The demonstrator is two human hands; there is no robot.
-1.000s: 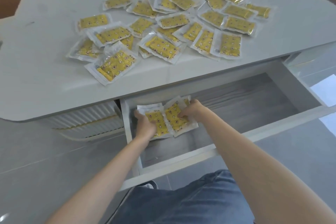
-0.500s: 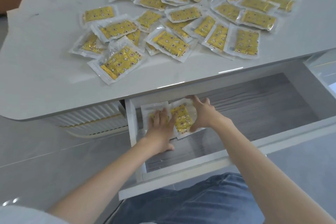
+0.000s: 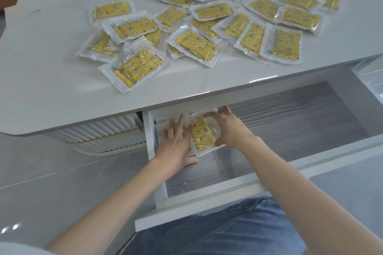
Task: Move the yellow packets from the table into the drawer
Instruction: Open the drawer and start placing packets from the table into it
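Note:
Many yellow packets [image 3: 196,45] in clear wrap lie scattered over the white table [image 3: 51,68]. Below it the drawer [image 3: 228,209] stands pulled out, with a grey wood-grain bottom. Two packets lie side by side in its back left corner. My left hand [image 3: 176,143] rests flat with spread fingers on the left one, which is mostly hidden. My right hand [image 3: 228,128] grips the right edge of the other yellow packet [image 3: 202,132], fingertips at its top corner.
The drawer's right part [image 3: 300,128] holds nothing. A ribbed white panel [image 3: 99,132] sits under the tabletop left of the drawer. My blue-jeaned lap [image 3: 217,232] is just below the drawer front. Grey floor tiles surround the table.
Both hands have pushed the two packets deeper toward the drawer's back left corner. My left hand went from holding its packet to lying flat on it. The camera moved closer.

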